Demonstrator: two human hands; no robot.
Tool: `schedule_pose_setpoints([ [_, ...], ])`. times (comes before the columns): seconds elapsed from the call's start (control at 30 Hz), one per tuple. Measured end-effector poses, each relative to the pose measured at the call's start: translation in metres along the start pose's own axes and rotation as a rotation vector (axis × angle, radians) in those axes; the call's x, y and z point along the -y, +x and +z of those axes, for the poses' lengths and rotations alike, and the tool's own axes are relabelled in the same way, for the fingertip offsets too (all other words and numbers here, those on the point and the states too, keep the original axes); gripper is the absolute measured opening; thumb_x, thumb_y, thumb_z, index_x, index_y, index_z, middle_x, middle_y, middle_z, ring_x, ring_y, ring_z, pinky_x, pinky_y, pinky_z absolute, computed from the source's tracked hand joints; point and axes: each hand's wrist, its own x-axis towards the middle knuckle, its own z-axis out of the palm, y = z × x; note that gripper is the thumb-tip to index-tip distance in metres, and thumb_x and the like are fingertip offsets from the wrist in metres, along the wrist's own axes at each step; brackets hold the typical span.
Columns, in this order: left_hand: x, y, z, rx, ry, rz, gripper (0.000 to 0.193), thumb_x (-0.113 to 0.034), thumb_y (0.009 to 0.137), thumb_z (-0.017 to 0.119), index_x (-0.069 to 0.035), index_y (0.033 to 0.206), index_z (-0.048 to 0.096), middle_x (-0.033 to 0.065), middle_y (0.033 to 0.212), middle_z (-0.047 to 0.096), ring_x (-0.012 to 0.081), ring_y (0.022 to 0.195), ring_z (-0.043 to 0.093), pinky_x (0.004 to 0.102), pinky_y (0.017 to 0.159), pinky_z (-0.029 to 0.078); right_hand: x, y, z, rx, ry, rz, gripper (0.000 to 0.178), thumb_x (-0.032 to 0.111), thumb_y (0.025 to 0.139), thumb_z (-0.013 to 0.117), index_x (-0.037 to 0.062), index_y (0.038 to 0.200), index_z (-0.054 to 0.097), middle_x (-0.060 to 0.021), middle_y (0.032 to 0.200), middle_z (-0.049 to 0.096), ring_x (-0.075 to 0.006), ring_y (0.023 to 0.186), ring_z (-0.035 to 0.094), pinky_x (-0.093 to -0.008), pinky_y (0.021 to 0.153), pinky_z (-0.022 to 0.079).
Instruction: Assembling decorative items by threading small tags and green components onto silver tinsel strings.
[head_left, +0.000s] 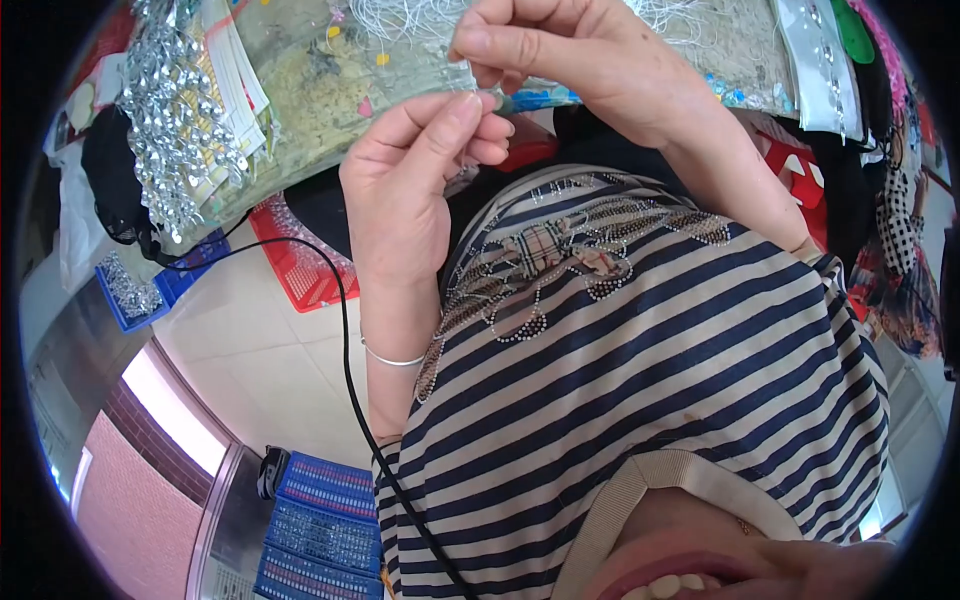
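Over the near edge of the worktable (325,105), my two hands are close together. My left hand (415,160), with a bracelet (393,360) round its wrist, is closed in a pinch. A small dark tip shows beside its fingers, too small to name. Slightly above and to the right, my right hand (560,45) also pinches thumb against forefinger. What lies in its grip is too fine to make out. Loose white threads (400,15) lie on the table just beyond the hands.
Strings of silver faceted beads (175,130) hang over the table's left edge. A red basket (300,265) and a blue tray (130,295) of silver pieces sit below. A black cable (345,330) runs down past my left arm. Blue trays (320,530) stand on the floor.
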Motion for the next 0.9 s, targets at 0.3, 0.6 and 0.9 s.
schedule_pose_setpoints([
  [0.3, 0.001, -0.002, -0.003, -0.032, -0.031, 0.037, 0.019, -0.010, 0.090, 0.058, 0.006, 0.099, 0.064, 0.0136, 0.086, 0.066, 0.0096, 0.062, 0.056, 0.0215, 0.062, 0.049, -0.002, 0.007, 0.001, -0.005, -0.081, 0.011, 0.014, 0.015, 0.091, 0.059, 0.0012, 0.095, 0.063, -0.0014, 0.084, 0.063, -0.0061, 0.075, 0.056, -0.0204, 0.068, 0.046],
  [0.6, -0.006, -0.005, -0.001, -0.023, 0.051, 0.086, 0.018, -0.011, 0.089, 0.059, 0.005, 0.096, 0.066, 0.0104, 0.080, 0.067, 0.0033, 0.055, 0.043, 0.0176, 0.055, 0.039, 0.006, 0.003, 0.008, -0.052, -0.238, 0.066, 0.015, 0.011, 0.089, 0.062, -0.0010, 0.095, 0.066, -0.0045, 0.084, 0.067, -0.0076, 0.075, 0.059, -0.0221, 0.068, 0.049],
  [0.9, -0.008, -0.016, 0.002, 0.023, 0.131, 0.105, 0.015, -0.011, 0.089, 0.060, 0.002, 0.093, 0.066, 0.0070, 0.079, 0.067, 0.0025, 0.056, 0.044, 0.0155, 0.053, 0.035, 0.006, -0.005, 0.006, 0.003, -0.193, 0.060, 0.013, 0.011, 0.086, 0.065, 0.0004, 0.093, 0.068, -0.0041, 0.081, 0.067, -0.0078, 0.074, 0.059, -0.0220, 0.069, 0.049],
])
